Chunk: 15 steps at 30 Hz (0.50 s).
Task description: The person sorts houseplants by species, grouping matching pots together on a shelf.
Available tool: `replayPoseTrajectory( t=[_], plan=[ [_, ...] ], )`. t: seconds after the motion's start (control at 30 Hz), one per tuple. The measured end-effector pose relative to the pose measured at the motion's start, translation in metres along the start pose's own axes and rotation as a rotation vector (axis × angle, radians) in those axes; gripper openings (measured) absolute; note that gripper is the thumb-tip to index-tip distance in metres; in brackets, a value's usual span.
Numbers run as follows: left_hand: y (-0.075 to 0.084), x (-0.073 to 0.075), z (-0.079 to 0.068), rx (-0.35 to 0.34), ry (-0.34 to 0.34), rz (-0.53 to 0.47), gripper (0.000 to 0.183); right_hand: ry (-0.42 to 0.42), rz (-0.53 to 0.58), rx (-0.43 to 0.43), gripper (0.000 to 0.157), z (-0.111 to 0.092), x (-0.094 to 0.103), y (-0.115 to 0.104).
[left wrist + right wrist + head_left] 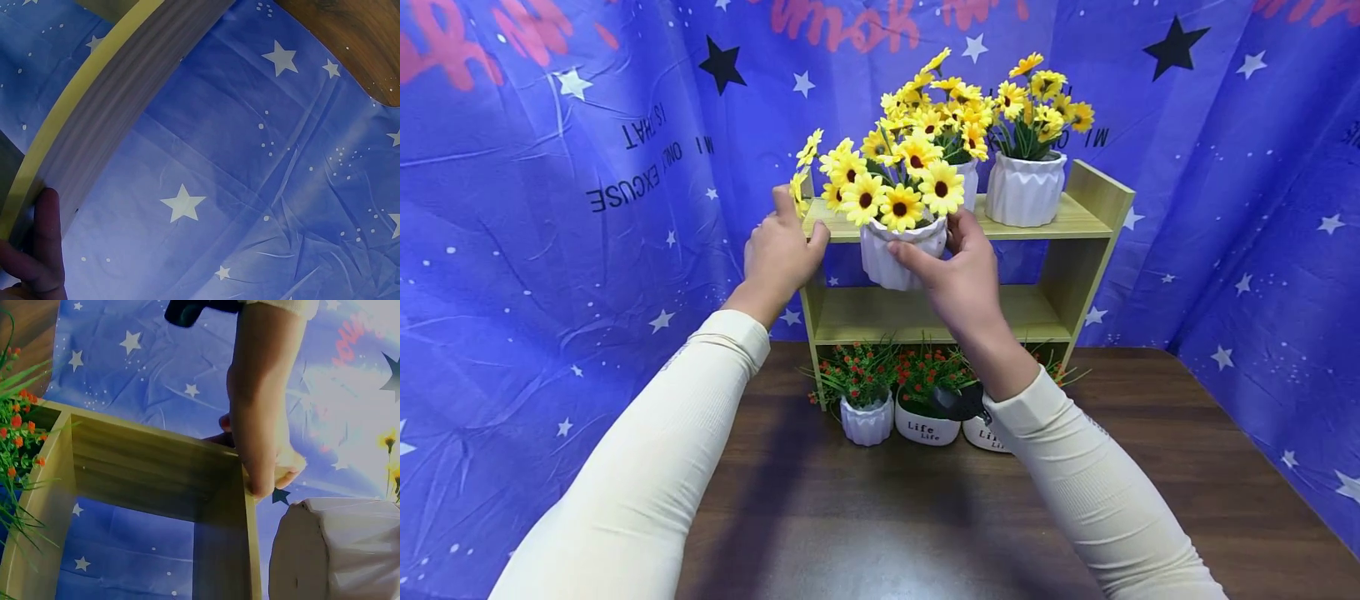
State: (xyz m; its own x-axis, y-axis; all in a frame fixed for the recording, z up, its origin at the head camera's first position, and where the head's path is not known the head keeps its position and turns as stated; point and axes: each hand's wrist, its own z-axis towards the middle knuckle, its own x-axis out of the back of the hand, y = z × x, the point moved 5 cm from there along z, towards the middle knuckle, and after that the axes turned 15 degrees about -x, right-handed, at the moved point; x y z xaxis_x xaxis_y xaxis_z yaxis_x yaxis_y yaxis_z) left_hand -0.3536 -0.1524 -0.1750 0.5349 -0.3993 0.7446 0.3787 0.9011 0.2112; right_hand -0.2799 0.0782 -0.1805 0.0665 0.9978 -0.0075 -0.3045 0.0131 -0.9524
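Note:
My right hand (962, 271) grips a white ribbed flowerpot (898, 254) of yellow daisy-like flowers (901, 206), thumb across its front. The pot is held in front of the top board of a light wooden shelf (1093, 196), and its underside shows in the right wrist view. At the shelf's upper left corner, my left hand (781, 250) holds the side panel (94, 119), with fingers along its outer face. In the right wrist view the left hand (281, 472) is bent over that corner. The right hand is out of that view.
On the top board stand another yellow-flowered pot (1026, 190) and one partly hidden behind the held flowers. Red-flowered plants in a ribbed pot (868, 421) and oval "Life" pots (927, 427) line the shelf's foot on the brown table (850, 517). A blue star-patterned curtain (587, 275) surrounds it.

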Motion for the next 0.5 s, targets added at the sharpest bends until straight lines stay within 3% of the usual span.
replayPoseTrajectory(
  t=[0.4, 0.5],
  plan=[
    [0.003, 0.000, 0.001, -0.031, -0.025, 0.076, 0.068, -0.039, 0.020, -0.011, 0.066, 0.014, -0.014, -0.007],
    [0.004, 0.000, 0.000, -0.022, -0.030, 0.066, 0.083, -0.033, 0.018, -0.013, 0.067, 0.018, -0.016, -0.010]
  ],
)
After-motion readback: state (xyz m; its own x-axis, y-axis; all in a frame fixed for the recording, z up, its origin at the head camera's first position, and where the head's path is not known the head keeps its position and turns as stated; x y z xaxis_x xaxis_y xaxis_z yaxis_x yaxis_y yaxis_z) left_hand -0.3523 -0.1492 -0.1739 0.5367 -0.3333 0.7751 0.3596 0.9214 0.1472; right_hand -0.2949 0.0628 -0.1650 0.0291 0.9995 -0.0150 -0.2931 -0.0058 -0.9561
